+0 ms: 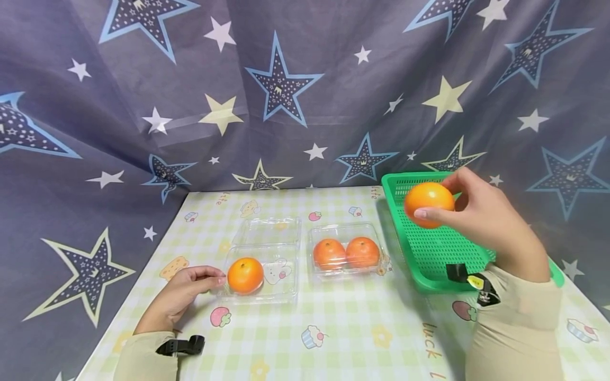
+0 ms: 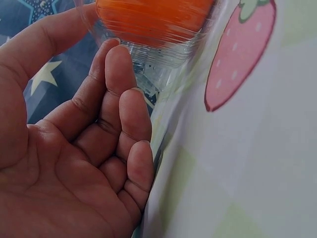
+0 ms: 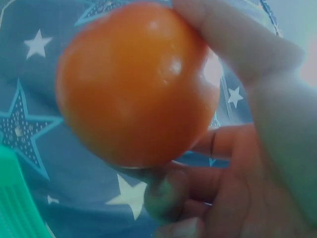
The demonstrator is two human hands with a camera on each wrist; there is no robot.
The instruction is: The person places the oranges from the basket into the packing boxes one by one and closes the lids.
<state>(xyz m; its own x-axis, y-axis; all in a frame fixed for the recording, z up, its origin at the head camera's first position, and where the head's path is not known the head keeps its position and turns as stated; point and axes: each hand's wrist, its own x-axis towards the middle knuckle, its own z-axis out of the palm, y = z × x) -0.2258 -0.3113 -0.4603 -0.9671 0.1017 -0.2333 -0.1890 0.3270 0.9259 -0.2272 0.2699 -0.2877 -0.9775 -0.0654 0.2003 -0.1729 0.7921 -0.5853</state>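
**Orange lifted over the basket, open box steadied**

Head view: the right hand [image 1: 481,217] pinches a round orange fruit [image 1: 429,203] above the green plastic mesh basket [image 1: 429,248]. The left hand [image 1: 183,291] rests relaxed fingertips against the open clear plastic clamshell box [image 1: 267,264].

Left wrist: straight fingers [image 2: 119,94] touch the box wall.

Right wrist: thumb and fingers wrap the fruit; a light, even squeeze seems best.

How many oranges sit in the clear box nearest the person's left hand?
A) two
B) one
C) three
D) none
B: the open box by the left hand holds a single orange; the other box holds two.
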